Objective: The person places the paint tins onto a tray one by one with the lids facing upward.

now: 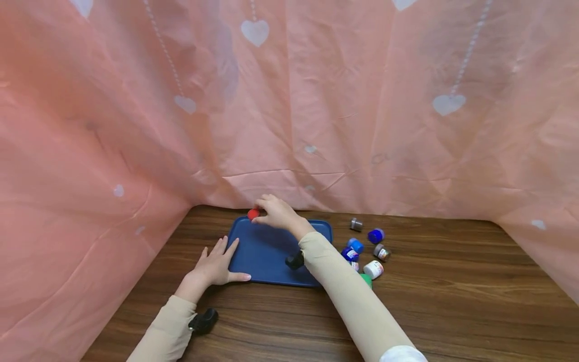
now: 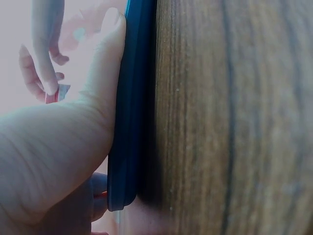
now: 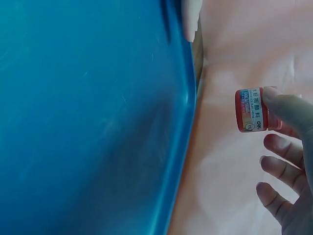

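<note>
Between thumb and forefinger my right hand pinches a small red paint jar with a printed label. In the head view the jar is above the far left corner of the blue tray; the right wrist view shows it held clear of the tray. My left hand is spread over the tray's near left corner, its thumb along the near edge and its fingers at the left edge. In the left wrist view that thumb lies straight against the tray's side.
Right of the tray several paint jars lie loosely grouped on the wooden table: a white jar, a dark blue jar, a grey jar and a partly hidden green jar. A pink curtain hangs behind the table.
</note>
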### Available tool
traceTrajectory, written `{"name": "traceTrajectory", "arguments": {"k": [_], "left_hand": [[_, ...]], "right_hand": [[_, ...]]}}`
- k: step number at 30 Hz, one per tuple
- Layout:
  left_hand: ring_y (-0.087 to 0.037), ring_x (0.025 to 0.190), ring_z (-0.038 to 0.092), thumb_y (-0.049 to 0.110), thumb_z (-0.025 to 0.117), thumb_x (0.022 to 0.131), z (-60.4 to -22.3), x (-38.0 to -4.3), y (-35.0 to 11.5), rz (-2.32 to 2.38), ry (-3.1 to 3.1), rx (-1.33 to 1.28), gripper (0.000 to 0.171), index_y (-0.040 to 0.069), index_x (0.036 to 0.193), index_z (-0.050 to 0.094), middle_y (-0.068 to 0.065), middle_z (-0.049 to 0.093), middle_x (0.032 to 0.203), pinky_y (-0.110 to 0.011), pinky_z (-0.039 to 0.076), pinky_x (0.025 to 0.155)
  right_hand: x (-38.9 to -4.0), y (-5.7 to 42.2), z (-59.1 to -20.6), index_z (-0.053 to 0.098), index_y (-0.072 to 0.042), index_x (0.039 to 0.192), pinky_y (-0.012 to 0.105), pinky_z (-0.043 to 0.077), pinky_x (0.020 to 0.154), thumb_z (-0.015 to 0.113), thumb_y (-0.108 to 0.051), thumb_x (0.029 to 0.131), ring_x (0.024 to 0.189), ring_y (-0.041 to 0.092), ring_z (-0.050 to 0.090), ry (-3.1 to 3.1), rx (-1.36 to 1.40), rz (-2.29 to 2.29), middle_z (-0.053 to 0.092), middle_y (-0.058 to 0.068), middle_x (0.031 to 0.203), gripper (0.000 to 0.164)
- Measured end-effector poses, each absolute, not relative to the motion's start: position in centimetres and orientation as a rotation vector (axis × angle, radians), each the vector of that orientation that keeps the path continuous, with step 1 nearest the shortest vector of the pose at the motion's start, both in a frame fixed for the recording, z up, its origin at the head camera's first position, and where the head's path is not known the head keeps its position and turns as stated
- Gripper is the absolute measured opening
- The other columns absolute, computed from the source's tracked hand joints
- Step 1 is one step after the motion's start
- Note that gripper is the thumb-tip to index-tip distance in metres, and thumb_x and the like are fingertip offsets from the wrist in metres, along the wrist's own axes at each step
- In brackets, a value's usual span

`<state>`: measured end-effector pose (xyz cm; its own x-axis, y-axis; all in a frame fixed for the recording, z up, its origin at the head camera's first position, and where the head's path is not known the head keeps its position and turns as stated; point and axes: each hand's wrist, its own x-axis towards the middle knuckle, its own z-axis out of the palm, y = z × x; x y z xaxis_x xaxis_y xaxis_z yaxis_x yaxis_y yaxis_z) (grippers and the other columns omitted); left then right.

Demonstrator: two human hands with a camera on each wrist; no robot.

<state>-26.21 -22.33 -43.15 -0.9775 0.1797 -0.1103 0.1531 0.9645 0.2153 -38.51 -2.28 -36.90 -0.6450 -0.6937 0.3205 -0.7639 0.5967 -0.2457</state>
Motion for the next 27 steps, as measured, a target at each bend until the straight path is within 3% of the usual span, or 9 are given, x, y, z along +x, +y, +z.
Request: {"name": "traceTrajectory", "arguments": {"k": [18, 27], "left_hand": [[-0.042, 0.150, 0.016, 0.079, 0.061, 0.072, -42.8, -26.0, -22.2, 0.298, 2.996, 0.240, 0.118, 0.009, 0.156, 0.019, -0.028, 0.017, 0.160, -0.072, 0.016, 0.111], [-0.043, 0.149, 0.018, 0.077, 0.064, 0.071, -42.5, -25.3, -22.1, 0.313, 3.003, 0.232, 0.118, 0.008, 0.156, 0.019, -0.029, 0.018, 0.159, -0.072, 0.017, 0.110]], "right_hand": [[-39.5, -5.6, -39.3, 0.068, -0.015, 0.119, 0.038, 0.050, 0.090, 0.074, -0.038, 0.086, 0.101, 0.020, 0.056, -2.779, 1.004, 0.582, 0.063, 0.006, 0.111, 0.040], [-39.7, -6.7, -40.4, 0.068, -0.019, 0.120, 0.034, 0.050, 0.086, 0.073, -0.040, 0.086, 0.098, 0.019, 0.055, -2.874, 0.963, 0.541, 0.062, 0.004, 0.115, 0.040]]}}
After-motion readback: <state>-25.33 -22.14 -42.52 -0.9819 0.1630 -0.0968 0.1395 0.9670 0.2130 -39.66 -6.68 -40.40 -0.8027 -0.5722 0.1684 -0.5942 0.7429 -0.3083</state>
